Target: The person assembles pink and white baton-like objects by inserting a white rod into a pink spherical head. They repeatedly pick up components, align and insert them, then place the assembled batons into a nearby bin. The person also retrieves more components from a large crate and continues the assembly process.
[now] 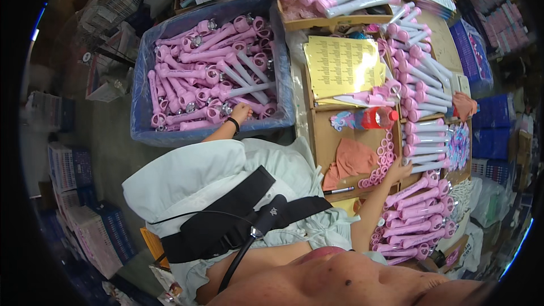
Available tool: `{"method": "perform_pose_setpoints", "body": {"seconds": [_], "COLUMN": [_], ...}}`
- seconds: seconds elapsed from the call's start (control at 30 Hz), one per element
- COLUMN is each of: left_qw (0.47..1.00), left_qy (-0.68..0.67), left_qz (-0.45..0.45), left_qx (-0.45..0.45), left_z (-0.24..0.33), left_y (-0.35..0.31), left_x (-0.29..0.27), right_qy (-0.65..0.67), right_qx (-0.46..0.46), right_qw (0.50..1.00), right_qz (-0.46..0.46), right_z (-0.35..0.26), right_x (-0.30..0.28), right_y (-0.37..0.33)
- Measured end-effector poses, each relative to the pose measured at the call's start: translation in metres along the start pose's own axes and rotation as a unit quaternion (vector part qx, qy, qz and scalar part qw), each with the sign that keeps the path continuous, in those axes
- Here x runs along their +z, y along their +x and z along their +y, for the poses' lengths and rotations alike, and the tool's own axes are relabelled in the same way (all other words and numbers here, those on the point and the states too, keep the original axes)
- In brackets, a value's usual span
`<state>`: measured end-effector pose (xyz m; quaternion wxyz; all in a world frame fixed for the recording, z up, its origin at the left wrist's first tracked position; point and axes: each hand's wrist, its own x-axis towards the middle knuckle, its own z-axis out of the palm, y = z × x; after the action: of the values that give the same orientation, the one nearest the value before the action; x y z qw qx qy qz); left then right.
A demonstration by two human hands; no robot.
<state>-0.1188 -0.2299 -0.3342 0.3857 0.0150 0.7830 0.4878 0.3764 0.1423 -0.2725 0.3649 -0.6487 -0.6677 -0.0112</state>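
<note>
Pink-and-white wands lie in a row to our right, with our right hand at the row's near end, fingers partly bent; whether it grips one, we cannot tell. Our left hand, loosely curled (its grip, too, is unclear to us), is at the near side of a blue bin heaped with pink wands. Between our hands lie pink rings, an orange cloth and a red bottle.

One head-worn fisheye faces steeply down past the wearer's torso, close above left hand and right hand.
</note>
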Motion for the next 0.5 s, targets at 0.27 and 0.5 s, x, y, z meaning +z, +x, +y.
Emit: {"method": "perform_pose_setpoints", "body": {"seconds": [0.27,0.5], "left_qw": [0.798,0.753], "left_qy": [0.518,0.656], "left_qz": [0.125,-0.052], "left_qx": [0.282,0.030], "left_z": [0.019,0.009], "left_y": [0.082,0.144], "left_x": [-0.019,-0.049], "right_qy": [0.115,0.123], "right_qx": [0.028,0.077], "right_qw": [0.968,0.952], "right_qz": [-0.220,-0.268], "right_z": [-0.087,-0.165], "right_x": [-0.101,-0.127], "right_y": [-0.150,-0.160]}}
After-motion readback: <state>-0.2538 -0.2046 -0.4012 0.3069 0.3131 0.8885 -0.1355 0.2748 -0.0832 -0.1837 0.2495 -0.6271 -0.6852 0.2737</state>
